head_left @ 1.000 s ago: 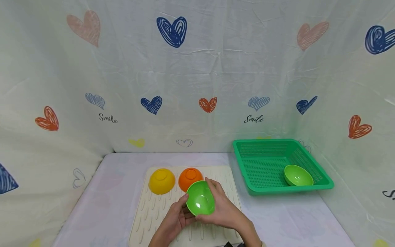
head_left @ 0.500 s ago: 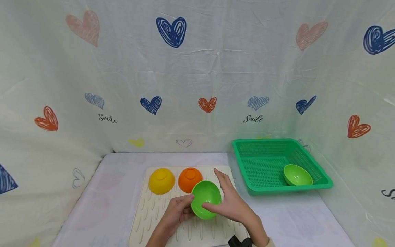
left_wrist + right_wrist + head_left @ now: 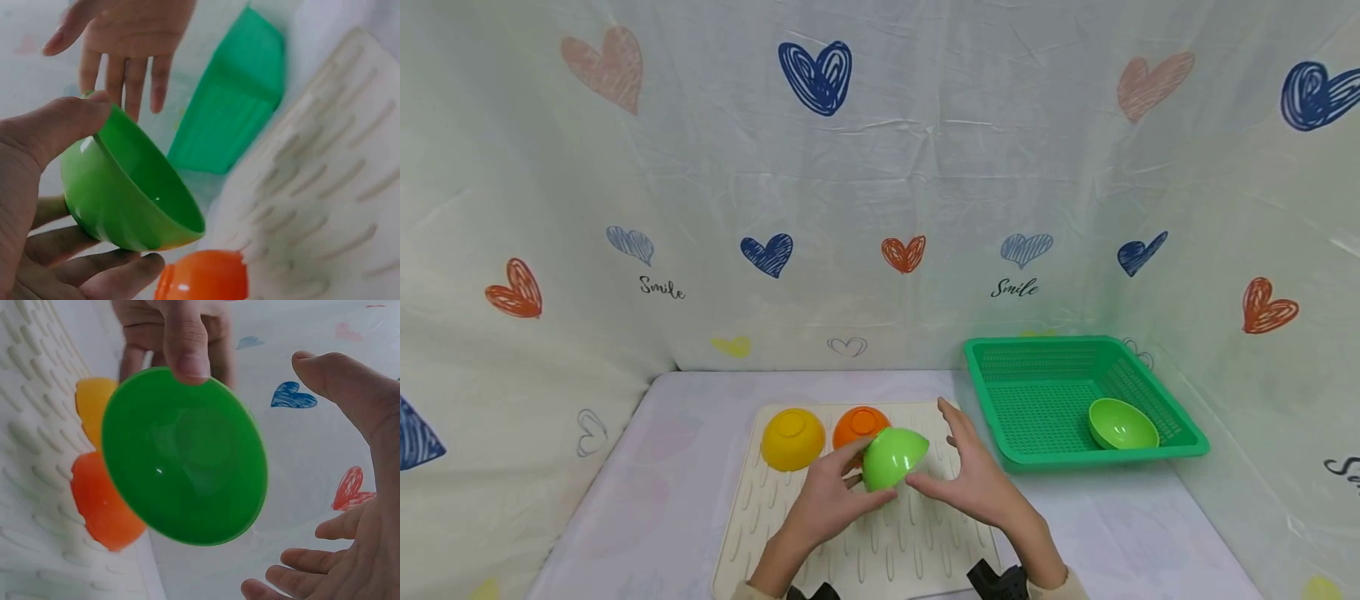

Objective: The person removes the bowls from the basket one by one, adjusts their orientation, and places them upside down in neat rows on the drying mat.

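Note:
My left hand [image 3: 827,500] holds a green bowl [image 3: 895,457] above the cream mat, thumb at the rim and fingers behind the wall. The bowl is tilted, its outer side toward the head camera; its hollow faces the right hand in the right wrist view. My right hand [image 3: 973,479] is just right of the bowl, fingers spread, a gap showing between them in the right wrist view. Behind the held bowl, an orange bowl [image 3: 859,423] sits upside down on the mat, partly covered. A yellow bowl [image 3: 793,439] lies upside down to its left.
The cream ridged mat [image 3: 775,517] lies on the white-covered table [image 3: 640,483]. At the back right stands a green plastic basket [image 3: 1037,400], with another green bowl [image 3: 1123,423] inside, hollow side up. A heart-printed curtain [image 3: 850,183] encloses the back and sides.
The right hand has let go of the green bowl and drawn off to the right. The left hand has turned the bowl from facing the head camera to showing its outer side.

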A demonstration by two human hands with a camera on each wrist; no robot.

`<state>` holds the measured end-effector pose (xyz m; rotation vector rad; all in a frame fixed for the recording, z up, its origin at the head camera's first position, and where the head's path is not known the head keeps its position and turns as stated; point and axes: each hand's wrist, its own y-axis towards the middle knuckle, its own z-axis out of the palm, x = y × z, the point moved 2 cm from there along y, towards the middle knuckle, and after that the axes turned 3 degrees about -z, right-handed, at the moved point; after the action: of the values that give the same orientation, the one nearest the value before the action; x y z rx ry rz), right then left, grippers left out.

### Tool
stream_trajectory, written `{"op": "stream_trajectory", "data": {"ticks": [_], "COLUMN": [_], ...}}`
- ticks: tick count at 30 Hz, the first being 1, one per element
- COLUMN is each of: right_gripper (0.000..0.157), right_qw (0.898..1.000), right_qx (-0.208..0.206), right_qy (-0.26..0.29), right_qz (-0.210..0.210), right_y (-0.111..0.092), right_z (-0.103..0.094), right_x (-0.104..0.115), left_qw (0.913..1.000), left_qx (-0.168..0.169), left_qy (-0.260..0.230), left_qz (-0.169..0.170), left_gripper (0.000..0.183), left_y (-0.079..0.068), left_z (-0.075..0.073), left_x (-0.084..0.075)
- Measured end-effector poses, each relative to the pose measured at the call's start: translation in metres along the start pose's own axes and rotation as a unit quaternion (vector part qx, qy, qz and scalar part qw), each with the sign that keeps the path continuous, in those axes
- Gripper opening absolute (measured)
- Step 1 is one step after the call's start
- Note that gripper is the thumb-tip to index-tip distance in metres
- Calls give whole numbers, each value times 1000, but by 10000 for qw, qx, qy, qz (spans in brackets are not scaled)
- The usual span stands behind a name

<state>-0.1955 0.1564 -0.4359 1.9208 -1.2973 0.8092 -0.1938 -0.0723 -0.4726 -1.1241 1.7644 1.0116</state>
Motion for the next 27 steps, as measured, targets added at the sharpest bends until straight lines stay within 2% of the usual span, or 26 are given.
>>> {"op": "stream_trajectory", "data": {"ticks": [1, 3, 7, 9, 11, 13, 19, 21, 23, 25, 27], "right_gripper": [111, 113, 116, 116, 115, 112, 103, 98, 95, 93, 94], "right_qw": [10000, 9999, 9995, 9993, 9992, 9989, 9975, 9968, 9964, 9967, 9975], "right_qx": [6, 47, 178, 252, 322, 382, 590, 638, 635, 558, 399], "right_qy": [-23, -94, -232, -253, -250, -251, -260, -316, -389, -432, -447], "right_qz": [9, 41, 79, 52, -11, -89, -302, -366, -414, -401, -386], "right_y": [0, 1, 2, 3, 3, 3, 1, 0, -1, -1, -2], "right_z": [-1, -1, 0, 1, 2, 4, 7, 8, 10, 10, 11], "right_x": [-1, -4, -9, -12, -15, -18, -27, -30, -32, -35, -38], "left_qw": [9987, 9884, 9543, 9374, 9250, 9168, 9000, 8988, 9055, 9198, 9393], "left_qx": [5, -31, -51, -66, -54, -31, 153, 184, 230, 279, 324], "left_qy": [429, 1272, 2500, 2893, 3082, 3135, 3212, 3217, 3110, 2905, 2589], "left_qz": [287, 828, 1639, 1940, 2220, 2472, 2941, 2971, 2877, 2624, 2228], "left_gripper": [73, 75, 77, 76, 75, 75, 77, 77, 77, 78, 81], "left_y": [1, 4, 5, 5, 6, 5, 4, 3, 4, 5, 7], "left_z": [-1, -1, -1, 0, 2, 4, 10, 13, 15, 18, 21], "left_x": [-3, -8, -16, -18, -18, -17, -11, -9, -6, -3, 1]}}
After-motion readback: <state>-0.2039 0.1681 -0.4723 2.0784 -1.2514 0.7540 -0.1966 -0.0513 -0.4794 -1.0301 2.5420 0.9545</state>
